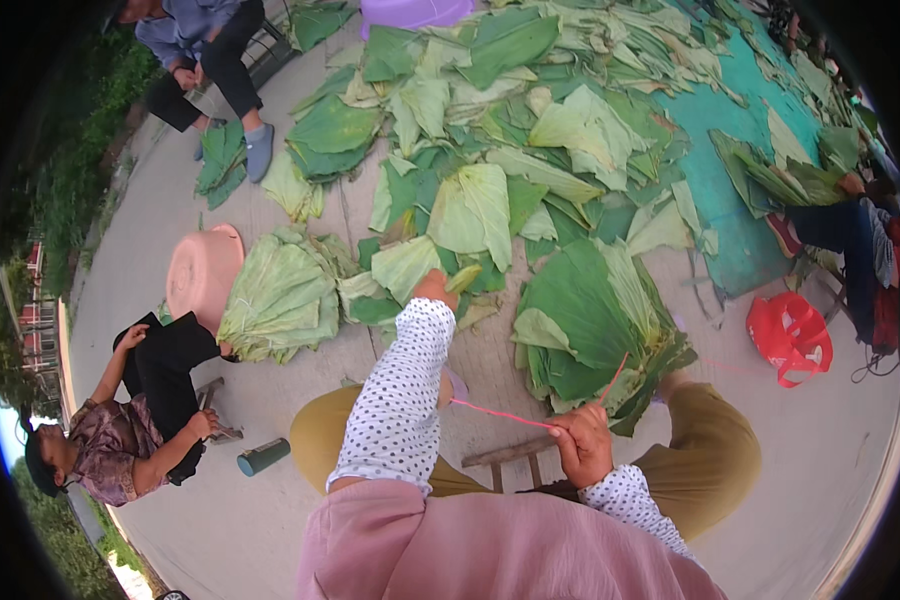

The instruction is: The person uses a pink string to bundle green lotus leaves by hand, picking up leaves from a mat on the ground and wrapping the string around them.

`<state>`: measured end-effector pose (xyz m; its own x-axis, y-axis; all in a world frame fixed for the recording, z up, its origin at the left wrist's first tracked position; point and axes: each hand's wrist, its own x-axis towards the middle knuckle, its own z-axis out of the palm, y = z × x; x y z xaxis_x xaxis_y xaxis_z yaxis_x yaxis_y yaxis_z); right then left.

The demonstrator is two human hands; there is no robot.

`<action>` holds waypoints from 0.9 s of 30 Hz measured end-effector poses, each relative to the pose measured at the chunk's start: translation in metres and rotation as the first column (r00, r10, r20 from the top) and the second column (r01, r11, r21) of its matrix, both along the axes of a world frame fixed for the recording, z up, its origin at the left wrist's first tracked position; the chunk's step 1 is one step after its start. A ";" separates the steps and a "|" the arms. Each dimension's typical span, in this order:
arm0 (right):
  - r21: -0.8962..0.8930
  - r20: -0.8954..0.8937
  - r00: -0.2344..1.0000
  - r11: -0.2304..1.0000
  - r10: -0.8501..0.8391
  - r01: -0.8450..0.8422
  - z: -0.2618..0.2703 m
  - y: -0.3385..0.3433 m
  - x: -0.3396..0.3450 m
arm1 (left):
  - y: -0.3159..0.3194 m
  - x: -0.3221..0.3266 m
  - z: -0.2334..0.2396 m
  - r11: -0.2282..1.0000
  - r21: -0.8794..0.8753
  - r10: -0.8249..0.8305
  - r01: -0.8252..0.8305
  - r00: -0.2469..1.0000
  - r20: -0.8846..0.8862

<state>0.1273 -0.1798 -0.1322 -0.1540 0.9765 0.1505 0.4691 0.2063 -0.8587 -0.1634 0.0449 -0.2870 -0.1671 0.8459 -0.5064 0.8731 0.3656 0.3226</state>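
My left hand (435,288) reaches forward to the edge of the leaf pile, at a small pale green leaf (407,264); its fingers are mostly hidden, so its grip is unclear. My right hand (586,444) is closed on a thin pink cord (504,414), low in front of my body. One length of the cord runs left toward my left forearm, another sticks up to the right. A stacked bundle of large green leaves (581,322) lies on the concrete between my feet, just beyond my right hand. More large leaves (471,210) are heaped ahead.
A pale leaf bundle (279,296) and an upturned pink basin (204,270) lie left, near a seated person. A dark green cylinder (263,457) lies beside my left knee. A red bag (789,337) stands right, near another person. A third person sits at upper left.
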 end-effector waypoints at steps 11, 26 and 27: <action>0.135 -0.059 0.985 0.976 -0.162 0.169 0.070 -0.096 0.013 | -0.090 0.026 0.268 0.897 0.253 -0.028 -0.362 0.526 0.850; 0.198 -0.057 0.969 0.948 -0.242 0.248 0.049 -0.094 0.033 | -0.178 0.036 0.228 0.948 0.148 -0.118 -0.283 0.120 0.986; 0.187 -0.054 0.964 0.946 -0.259 0.264 0.042 -0.095 0.031 | -0.182 0.037 0.220 0.938 0.231 -0.168 -0.258 0.244 0.955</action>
